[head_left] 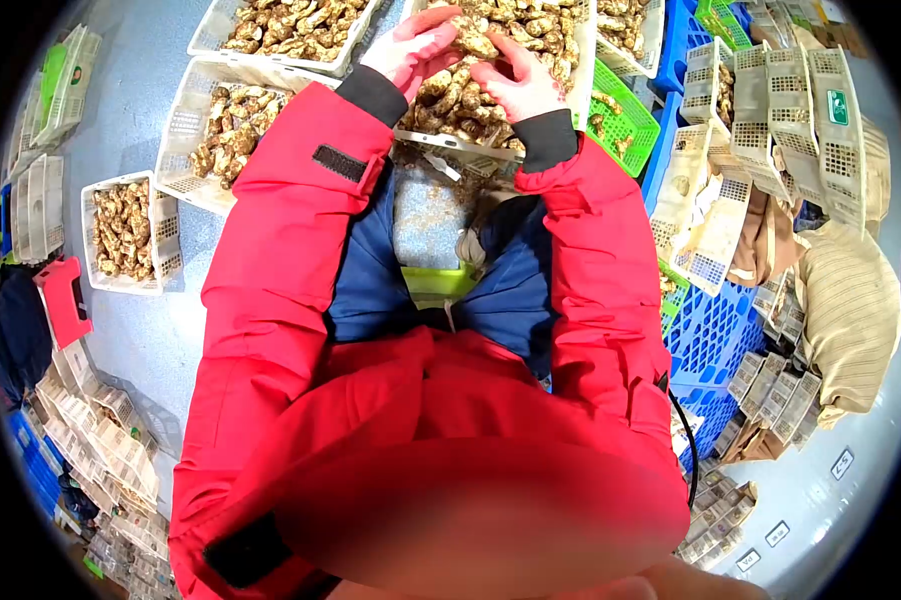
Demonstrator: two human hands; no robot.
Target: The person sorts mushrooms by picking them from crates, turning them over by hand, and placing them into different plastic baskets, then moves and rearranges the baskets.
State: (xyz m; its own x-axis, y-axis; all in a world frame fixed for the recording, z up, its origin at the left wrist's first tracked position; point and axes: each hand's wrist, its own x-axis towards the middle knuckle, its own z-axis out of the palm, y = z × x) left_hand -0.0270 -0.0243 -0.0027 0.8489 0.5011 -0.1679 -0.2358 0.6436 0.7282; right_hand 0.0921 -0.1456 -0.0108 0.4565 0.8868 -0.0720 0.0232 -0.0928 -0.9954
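Observation:
My left hand, in a pink-and-white glove, has its fingers closed around a brown-and-white mushroom above a white crate heaped with mushrooms. My right hand, gloved the same way, is at the right of that mushroom. Its thumb and index finger are spread, with the index fingertip at the held mushroom's edge and the thumb over the pile. More soil-specked mushrooms lie below both hands.
Mushrooms fill other white crates, one near left, a smaller one and one behind. At the right stand a green basket with a few mushrooms, blue pallets and stacked pale crates. A red stool stands far left.

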